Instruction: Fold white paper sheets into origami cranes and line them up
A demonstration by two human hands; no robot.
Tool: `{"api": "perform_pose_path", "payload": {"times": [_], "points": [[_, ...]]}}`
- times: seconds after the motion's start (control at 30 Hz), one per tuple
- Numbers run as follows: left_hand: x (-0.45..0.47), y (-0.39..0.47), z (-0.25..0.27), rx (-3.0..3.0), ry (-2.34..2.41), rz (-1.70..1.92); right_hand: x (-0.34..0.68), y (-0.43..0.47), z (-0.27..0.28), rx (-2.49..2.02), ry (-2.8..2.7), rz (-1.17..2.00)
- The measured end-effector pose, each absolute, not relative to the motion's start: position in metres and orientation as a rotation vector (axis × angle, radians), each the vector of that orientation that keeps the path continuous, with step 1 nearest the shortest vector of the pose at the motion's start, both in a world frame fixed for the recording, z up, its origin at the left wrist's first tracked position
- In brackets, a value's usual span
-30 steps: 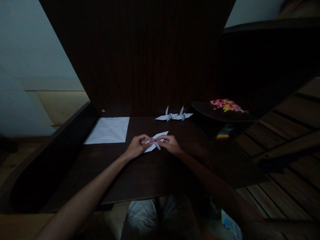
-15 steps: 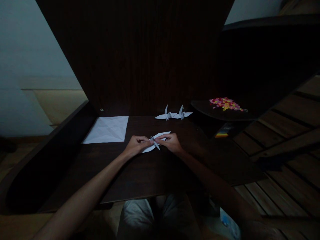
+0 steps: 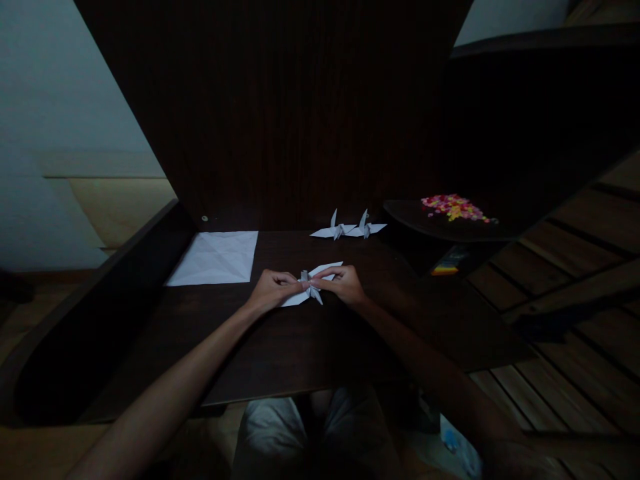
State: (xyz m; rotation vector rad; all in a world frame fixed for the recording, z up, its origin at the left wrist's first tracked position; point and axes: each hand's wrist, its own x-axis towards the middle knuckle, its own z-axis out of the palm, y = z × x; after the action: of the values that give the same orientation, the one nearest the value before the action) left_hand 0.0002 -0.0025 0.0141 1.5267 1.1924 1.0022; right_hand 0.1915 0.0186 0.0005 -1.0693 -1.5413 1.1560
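Note:
Between my two hands is a white paper crane (image 3: 316,294), its wings spread out to the lower left and upper right. My left hand (image 3: 274,289) pinches it near the middle with thumb and fingers. From the other side my right hand (image 3: 341,283) grips it too, and the two thumbs nearly meet at its centre. Fingers hide part of its body. Beyond my hands stand two finished-looking paper cranes (image 3: 367,230), side by side at the back of the dark desk (image 3: 250,373). To the left lies a creased white paper sheet (image 3: 215,259), flat on the desk.
A heap of small pink, red and yellow pieces (image 3: 454,207) sits on a rounded shelf (image 3: 415,223) at the right. Under it is a small object with a yellow-orange edge (image 3: 445,270). A raised side panel (image 3: 95,320) bounds the desk on the left.
The crane's middle has opened out a little between my thumbs, and its narrow points have shifted. Both hands stay almost in place.

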Motion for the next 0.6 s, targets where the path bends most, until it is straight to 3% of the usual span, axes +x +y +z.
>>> {"api": "perform_pose_path", "payload": {"times": [0.6], "points": [[-0.0035, -0.0008, 0.0122, 1.590, 1.220, 1.028, 0.1902, 0.0173, 0.0010, -1.113, -1.446, 1.169]]}}
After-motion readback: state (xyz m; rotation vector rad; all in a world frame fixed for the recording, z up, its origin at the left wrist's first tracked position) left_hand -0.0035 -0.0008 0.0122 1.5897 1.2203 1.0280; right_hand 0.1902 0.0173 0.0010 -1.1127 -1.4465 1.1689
